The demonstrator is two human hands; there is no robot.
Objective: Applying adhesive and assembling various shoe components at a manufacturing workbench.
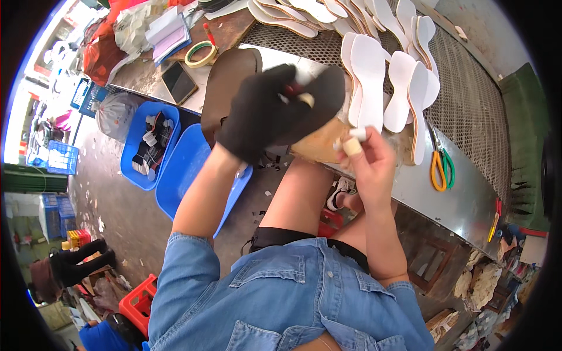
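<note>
My left hand [257, 117] wears a black glove and grips a dark shoe sole [316, 99], held up over the edge of the metal workbench [456, 199]. My right hand [369, 158] is bare and pinches a small pale piece [354, 143] at the sole's lower right edge. A tan sole part [319, 146] shows just under the dark one. A brown sole [228, 82] lies flat on the bench to the left of my gloved hand.
Several white soles [374, 76] lie in rows on the mesh bench top. Orange and green scissors [440, 167] rest at the right. A phone [178, 82] and a tape roll [201, 54] sit at the left. Blue bins [149, 146] stand on the floor.
</note>
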